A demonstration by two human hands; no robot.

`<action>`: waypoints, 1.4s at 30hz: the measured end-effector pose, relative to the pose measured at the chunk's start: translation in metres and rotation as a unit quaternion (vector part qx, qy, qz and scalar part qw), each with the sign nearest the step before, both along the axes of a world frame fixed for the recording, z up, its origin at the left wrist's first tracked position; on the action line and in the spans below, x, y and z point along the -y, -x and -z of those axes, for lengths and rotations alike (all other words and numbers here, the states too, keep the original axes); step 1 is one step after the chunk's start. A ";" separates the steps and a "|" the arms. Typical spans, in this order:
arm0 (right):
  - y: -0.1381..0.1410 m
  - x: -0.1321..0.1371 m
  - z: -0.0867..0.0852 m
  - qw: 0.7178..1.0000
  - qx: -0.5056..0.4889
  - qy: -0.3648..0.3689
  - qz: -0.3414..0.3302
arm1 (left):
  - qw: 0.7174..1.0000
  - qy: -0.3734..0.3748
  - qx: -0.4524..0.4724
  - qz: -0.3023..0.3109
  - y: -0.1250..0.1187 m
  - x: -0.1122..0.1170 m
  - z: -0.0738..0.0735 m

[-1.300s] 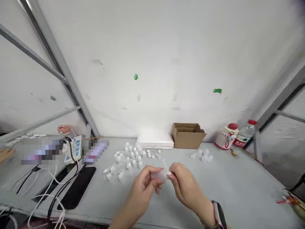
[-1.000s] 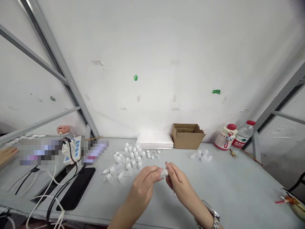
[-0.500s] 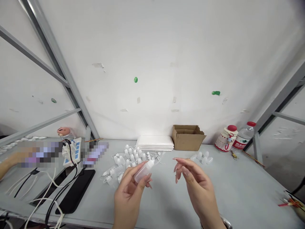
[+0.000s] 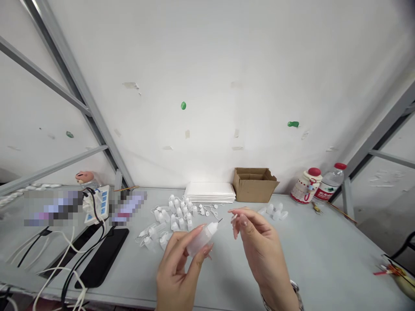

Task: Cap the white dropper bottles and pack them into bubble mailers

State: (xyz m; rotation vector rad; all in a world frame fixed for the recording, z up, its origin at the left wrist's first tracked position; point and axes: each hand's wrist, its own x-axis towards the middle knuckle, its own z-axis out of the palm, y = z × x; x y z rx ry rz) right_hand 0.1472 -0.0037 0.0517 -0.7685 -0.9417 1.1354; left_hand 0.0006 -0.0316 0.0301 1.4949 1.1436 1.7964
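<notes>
My left hand (image 4: 181, 263) is closed round a small translucent squeeze bottle (image 4: 198, 242), tilted up to the right. Its white conical top ends in a thin dark needle tip (image 4: 220, 220). To the right of that tip, apart from it, my right hand (image 4: 259, 242) pinches a small white piece (image 4: 234, 217), mostly covered by the fingers. Behind my left hand lies a cluster of small white-topped bottles (image 4: 180, 211). Several loose white caps on thin straps (image 4: 207, 210) lie just beyond the held bottle.
Against the wall are a stack of white boxes (image 4: 210, 193) and an open cardboard box (image 4: 254, 190). Translucent caps (image 4: 277, 212) lie right of centre. A jar (image 4: 306, 188) and a water bottle (image 4: 331, 183) stand at the right. Cables, a power strip (image 4: 99, 205) and a black phone (image 4: 103, 259) occupy the left.
The bottle has shifted slightly right and down; its dark needle tip now shows bare, where a translucent sleeve extended before. My right hand has moved left. Another person's arm at far left has gone.
</notes>
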 end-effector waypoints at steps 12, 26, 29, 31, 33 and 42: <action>0.005 -0.001 -0.004 0.997 -0.044 0.061 -0.024 | 0.995 -0.062 -0.081 -0.020 -0.001 0.007 -0.001; 0.010 0.005 0.008 1.000 0.010 0.014 -0.004 | 0.987 -0.095 -0.126 -0.021 0.003 0.005 0.001; 0.010 0.005 0.006 1.000 0.007 0.015 -0.010 | 0.987 -0.101 -0.122 -0.020 0.003 0.004 0.001; 0.011 0.005 0.006 1.000 0.004 0.017 -0.008 | 0.988 -0.101 -0.116 -0.020 0.002 0.004 0.001; 0.010 0.004 0.005 1.000 0.002 0.020 -0.011 | 0.989 -0.095 -0.115 -0.020 0.001 0.005 0.001; 0.010 0.005 0.004 0.999 -0.007 0.027 -0.023 | 0.988 -0.088 -0.122 -0.021 0.003 0.005 0.002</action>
